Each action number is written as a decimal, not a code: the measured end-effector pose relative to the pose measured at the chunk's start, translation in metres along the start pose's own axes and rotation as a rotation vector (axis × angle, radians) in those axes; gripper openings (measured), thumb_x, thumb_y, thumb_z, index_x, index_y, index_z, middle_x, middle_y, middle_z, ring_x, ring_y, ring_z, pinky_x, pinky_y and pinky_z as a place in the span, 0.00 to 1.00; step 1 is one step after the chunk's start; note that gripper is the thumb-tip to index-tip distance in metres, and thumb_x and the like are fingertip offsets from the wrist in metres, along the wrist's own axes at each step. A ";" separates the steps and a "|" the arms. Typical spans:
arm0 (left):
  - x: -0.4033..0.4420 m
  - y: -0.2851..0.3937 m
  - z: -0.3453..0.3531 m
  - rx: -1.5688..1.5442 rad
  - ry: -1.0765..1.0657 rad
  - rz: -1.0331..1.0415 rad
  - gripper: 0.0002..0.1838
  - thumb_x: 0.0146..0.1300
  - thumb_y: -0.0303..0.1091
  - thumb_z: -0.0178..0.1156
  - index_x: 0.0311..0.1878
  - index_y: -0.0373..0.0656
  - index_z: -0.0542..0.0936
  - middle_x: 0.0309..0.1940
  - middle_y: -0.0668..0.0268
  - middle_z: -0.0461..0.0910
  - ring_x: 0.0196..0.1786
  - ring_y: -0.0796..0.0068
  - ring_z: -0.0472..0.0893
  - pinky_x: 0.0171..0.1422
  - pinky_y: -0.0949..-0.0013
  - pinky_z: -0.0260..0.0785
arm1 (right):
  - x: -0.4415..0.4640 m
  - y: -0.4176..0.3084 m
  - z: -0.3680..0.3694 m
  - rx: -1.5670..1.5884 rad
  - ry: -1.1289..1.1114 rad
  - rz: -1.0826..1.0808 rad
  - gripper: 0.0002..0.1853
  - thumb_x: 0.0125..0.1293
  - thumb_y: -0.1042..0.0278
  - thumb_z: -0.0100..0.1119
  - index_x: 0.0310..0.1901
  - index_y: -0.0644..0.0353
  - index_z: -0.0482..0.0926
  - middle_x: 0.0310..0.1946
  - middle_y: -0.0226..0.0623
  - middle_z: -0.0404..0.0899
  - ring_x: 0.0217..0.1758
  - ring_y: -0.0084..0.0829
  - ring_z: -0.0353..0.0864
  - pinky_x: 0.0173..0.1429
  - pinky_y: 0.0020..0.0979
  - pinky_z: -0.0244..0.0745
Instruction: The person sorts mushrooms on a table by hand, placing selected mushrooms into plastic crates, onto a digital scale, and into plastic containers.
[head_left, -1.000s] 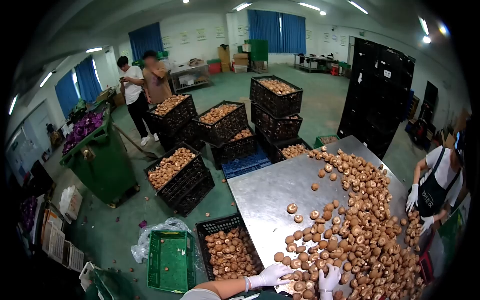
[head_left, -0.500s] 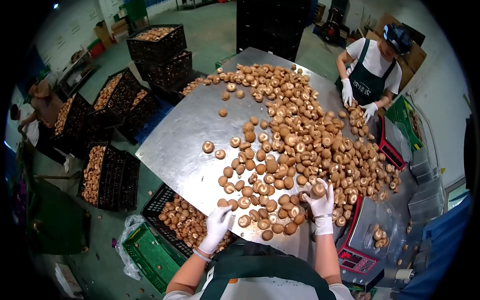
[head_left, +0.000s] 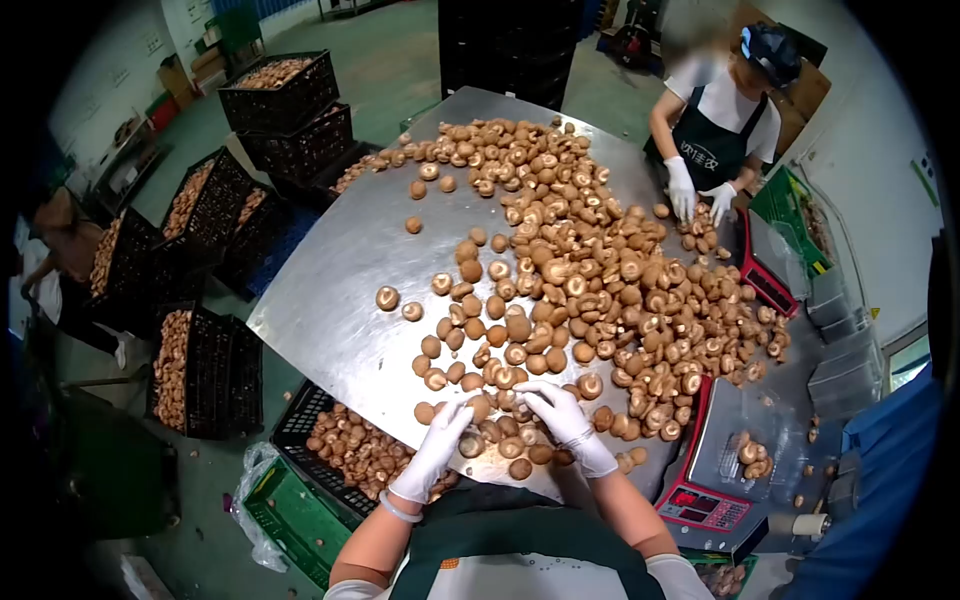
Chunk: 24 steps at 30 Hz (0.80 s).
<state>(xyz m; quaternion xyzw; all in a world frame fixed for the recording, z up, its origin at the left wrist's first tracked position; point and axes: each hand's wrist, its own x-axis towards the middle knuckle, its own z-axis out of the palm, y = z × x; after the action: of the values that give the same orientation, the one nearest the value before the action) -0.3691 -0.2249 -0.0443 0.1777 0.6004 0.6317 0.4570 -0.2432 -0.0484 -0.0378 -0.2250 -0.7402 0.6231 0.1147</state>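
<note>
Brown shiitake mushrooms [head_left: 575,285] lie in a broad heap across the metal table [head_left: 340,270]. My left hand [head_left: 438,448], in a white glove, is at the table's near edge with its fingers closed at a mushroom [head_left: 480,407]. To its right, my gloved right hand [head_left: 562,418] reaches inward over the nearest mushrooms, fingers stretched out and apart. Under its palm several mushrooms are partly hidden. A few mushrooms [head_left: 508,427] lie between the two hands.
Below the near edge stand a black crate of mushrooms [head_left: 350,450] and a green crate [head_left: 300,515]. A red-framed scale [head_left: 705,505] is at right, with mushrooms in a clear tray [head_left: 752,455]. Opposite, a co-worker [head_left: 720,130] handles mushrooms by another scale [head_left: 768,265]. Stacked crates [head_left: 285,110] stand left.
My right hand has moved left, away from the scale, toward my left hand; the mushroom it held is no longer in its fingers. The view has shifted slightly to the right.
</note>
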 end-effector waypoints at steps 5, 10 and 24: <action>-0.001 -0.009 -0.006 -0.668 -0.277 -0.279 0.25 0.73 0.45 0.42 0.64 0.36 0.66 0.56 0.57 0.76 0.54 0.68 0.78 0.55 0.67 0.73 | -0.012 -0.030 0.016 -0.333 -0.131 -0.221 0.24 0.63 0.60 0.61 0.60 0.56 0.72 0.55 0.41 0.73 0.43 0.34 0.82 0.50 0.31 0.76; -0.006 -0.041 -0.004 -0.786 -0.168 -0.338 0.23 0.73 0.45 0.44 0.63 0.39 0.67 0.55 0.58 0.77 0.55 0.66 0.78 0.61 0.58 0.71 | -0.018 -0.018 0.041 -0.704 -0.102 -0.300 0.29 0.58 0.52 0.64 0.60 0.53 0.72 0.52 0.38 0.73 0.50 0.40 0.79 0.51 0.36 0.75; -0.009 -0.031 -0.011 -1.144 -0.032 -0.361 0.24 0.67 0.41 0.51 0.62 0.39 0.66 0.57 0.53 0.73 0.55 0.60 0.76 0.52 0.64 0.74 | 0.093 -0.007 0.008 -0.670 0.298 -0.288 0.28 0.55 0.49 0.65 0.54 0.55 0.75 0.43 0.41 0.76 0.48 0.43 0.75 0.54 0.42 0.69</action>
<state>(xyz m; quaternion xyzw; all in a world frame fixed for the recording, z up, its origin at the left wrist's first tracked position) -0.3617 -0.2429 -0.0719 -0.1919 0.1789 0.7643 0.5891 -0.3296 -0.0118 -0.0429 -0.2318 -0.9018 0.2852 0.2275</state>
